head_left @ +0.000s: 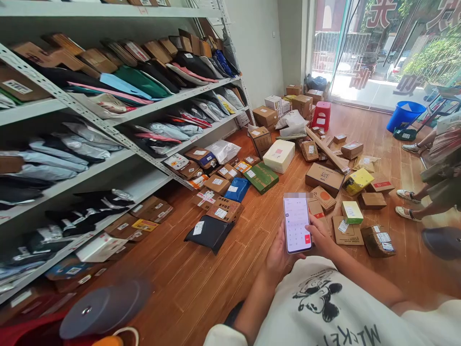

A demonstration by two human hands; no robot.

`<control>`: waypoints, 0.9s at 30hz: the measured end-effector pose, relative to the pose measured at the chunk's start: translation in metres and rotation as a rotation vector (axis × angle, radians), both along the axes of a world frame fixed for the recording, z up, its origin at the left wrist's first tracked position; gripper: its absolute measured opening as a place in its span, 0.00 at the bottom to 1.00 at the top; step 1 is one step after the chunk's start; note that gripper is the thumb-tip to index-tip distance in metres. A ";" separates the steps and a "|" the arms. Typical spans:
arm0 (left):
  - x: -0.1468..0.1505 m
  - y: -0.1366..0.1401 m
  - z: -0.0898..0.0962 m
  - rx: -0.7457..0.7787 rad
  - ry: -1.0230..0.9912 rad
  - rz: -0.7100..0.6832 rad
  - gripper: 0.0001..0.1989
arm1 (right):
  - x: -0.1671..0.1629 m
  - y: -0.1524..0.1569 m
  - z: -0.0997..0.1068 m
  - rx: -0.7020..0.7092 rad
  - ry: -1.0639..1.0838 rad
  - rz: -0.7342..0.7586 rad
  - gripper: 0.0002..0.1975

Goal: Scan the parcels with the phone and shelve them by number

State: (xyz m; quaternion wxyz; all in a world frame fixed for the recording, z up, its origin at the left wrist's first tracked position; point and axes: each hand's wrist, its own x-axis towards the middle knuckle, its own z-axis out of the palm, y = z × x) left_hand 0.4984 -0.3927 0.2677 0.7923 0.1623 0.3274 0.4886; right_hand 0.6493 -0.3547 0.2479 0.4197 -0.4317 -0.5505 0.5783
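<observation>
In the head view, a smartphone (293, 214) with a keypad on its screen is held before a white printed shirt (288, 307), above a wooden floor (173, 274). Its left edge is gripped by the left hand (275, 250); its screen is overlapped by the right hand's (321, 236) thumb, though whether that hand is closed around the phone cannot be told. Cardboard boxes (324, 179) are scattered beyond, and parcels are stacked along white shelves (173, 100) at left.
</observation>
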 end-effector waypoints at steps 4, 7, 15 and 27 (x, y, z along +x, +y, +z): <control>0.000 0.001 -0.003 -0.006 0.022 0.007 0.38 | -0.001 0.000 0.000 -0.017 -0.001 -0.003 0.17; -0.002 0.003 -0.005 -0.022 0.034 0.039 0.43 | -0.003 0.002 0.000 -0.031 0.008 -0.013 0.19; 0.002 0.007 0.003 -0.031 0.103 0.115 0.40 | -0.004 0.006 0.000 -0.025 0.004 0.037 0.22; 0.007 0.012 0.000 -0.076 0.083 0.176 0.42 | 0.003 0.005 0.002 -0.013 0.100 0.180 0.31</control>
